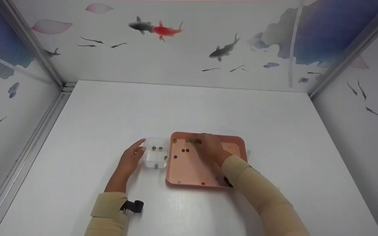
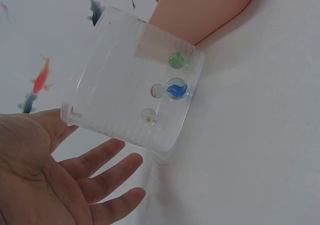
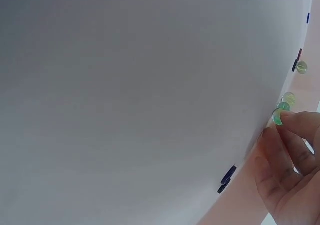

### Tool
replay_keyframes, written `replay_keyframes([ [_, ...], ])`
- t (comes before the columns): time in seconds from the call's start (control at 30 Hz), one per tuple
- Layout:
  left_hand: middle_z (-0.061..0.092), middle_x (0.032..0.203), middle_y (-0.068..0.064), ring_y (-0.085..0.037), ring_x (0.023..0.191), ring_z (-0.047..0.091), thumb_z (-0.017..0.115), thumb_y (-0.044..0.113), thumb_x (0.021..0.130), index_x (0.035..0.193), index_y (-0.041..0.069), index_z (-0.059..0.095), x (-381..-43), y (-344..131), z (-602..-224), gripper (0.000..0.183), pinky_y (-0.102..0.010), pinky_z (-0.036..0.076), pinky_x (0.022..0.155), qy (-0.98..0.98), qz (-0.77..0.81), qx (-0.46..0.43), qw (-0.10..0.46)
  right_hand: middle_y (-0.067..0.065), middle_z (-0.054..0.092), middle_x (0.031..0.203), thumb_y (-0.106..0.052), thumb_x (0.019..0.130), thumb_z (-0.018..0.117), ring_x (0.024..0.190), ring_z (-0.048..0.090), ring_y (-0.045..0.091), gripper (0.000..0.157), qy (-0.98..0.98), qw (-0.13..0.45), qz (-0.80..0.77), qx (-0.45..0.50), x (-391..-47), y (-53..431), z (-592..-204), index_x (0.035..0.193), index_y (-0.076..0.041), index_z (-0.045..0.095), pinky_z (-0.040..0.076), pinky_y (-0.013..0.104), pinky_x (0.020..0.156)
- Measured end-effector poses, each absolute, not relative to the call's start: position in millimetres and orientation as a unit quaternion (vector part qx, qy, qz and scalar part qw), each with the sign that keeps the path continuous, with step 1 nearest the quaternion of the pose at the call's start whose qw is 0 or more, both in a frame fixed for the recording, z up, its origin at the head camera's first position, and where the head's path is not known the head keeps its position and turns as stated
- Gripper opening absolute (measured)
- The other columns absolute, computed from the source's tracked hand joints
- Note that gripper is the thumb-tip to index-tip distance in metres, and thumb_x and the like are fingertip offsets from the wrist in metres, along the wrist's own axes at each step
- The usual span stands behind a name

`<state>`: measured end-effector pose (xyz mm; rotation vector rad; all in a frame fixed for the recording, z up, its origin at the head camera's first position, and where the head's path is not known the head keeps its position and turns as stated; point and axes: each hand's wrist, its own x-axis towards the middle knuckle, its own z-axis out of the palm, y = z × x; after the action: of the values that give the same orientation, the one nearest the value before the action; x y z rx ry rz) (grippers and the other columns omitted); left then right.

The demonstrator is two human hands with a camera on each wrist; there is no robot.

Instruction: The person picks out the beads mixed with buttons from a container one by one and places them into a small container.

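Observation:
In the right wrist view my right hand [image 3: 295, 170] pinches a green marble [image 3: 278, 117] between thumb and finger, close beside other marbles [image 3: 288, 99]. From the head, that hand [image 1: 208, 144] reaches over the far side of a salmon-pink tray [image 1: 192, 170]. My left hand [image 1: 131, 157] touches the left side of a clear plastic box [image 1: 151, 160] standing against the tray. Seen from the left wrist, its fingers [image 2: 112, 177] are spread and fairly straight at the box's rim. Inside the box lie several marbles, including a blue-swirled one [image 2: 176, 89] and a green one [image 2: 177, 60].
Small dark red pieces [image 1: 185, 150] and a dark blue one [image 1: 175, 157] lie in the tray. More small pieces, one of them red [image 1: 203, 183], are along its near edge. White panels with painted fish [image 1: 223, 50] rise behind and beside the white table [image 1: 110, 108].

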<state>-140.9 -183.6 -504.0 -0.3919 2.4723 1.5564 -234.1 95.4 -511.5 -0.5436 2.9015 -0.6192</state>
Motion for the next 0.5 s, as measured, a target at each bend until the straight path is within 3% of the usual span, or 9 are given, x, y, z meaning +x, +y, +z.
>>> replay_keyframes([
  [0.23, 0.048, 0.142, -0.021, -0.040, 0.135, 0.039, 0.041, 0.031, 0.105, 0.150, 0.017, 0.035, -142.7, -183.4, -505.5, 0.048, -0.053, 0.038, 0.106, 0.840, 0.517, -0.134, 0.098, 0.002, 0.070, 0.114, -0.007, 0.098, 0.055, 0.109, 0.064, 0.019, 0.029, 0.960, 0.046, -0.176, -0.211, -236.9, 93.7, -512.6, 0.122, -0.018, 0.069, 0.050, 0.037, 0.096],
  [0.5, 0.048, 0.141, -0.022, -0.041, 0.135, 0.039, 0.041, 0.029, 0.105, 0.150, 0.016, 0.036, -141.2, -182.7, -507.2, 0.047, -0.054, 0.036, 0.107, 0.841, 0.516, -0.132, 0.091, 0.000, 0.068, 0.120, -0.010, 0.098, 0.057, 0.115, 0.062, 0.018, 0.032, 0.960, 0.059, -0.193, -0.193, -235.0, 93.4, -512.0, 0.126, -0.022, 0.067, 0.048, 0.038, 0.099],
])
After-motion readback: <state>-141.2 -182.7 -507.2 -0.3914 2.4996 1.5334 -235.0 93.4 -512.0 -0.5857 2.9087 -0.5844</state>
